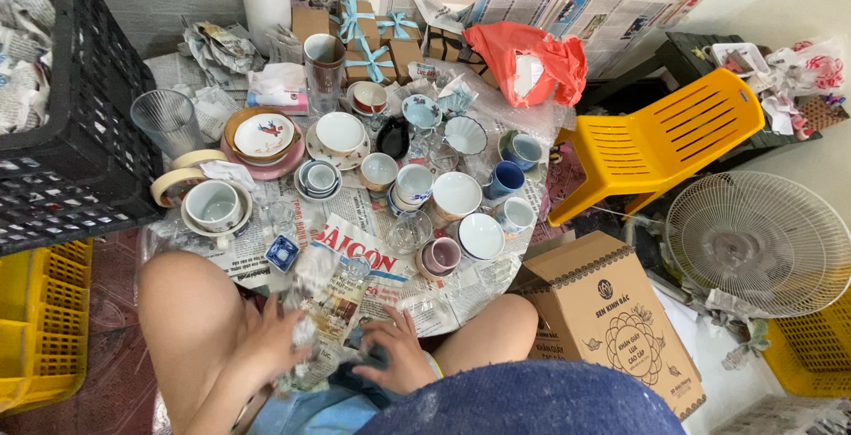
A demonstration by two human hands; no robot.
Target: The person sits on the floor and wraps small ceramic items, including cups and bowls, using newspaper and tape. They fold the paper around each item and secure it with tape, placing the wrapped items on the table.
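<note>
The fingers of the left hand [277, 333] are curled against the side of a newspaper-wrapped bundle [330, 315], which is gripped there, while the right hand [397, 351] is laid on the bundle's lower right part with its fingers spread and bent over the paper; whether the paper is pinched under them cannot be told. The bundle is held above the lap, between the two bare knees, and the clear rim of a small glass [357, 267] is seen poking out of its upper end. Just beyond the hands a low surface covered in newspaper sheets [372, 256] is crowded with crockery: a small blue square dish [282, 252] lies near the left hand, a pinkish cup [441, 256] and a white bowl with a blue rim [480, 235] are set near the right, and a white cup on a saucer [213, 205] stands further left beside a roll of tape [175, 178]. A tall ribbed glass [166, 119] is placed at the far left edge, next to a black plastic crate [80, 116]. A brown cardboard box [607, 311] is seen by the right knee, with a yellow plastic chair [665, 138] and a white fan [758, 244] beyond it
</note>
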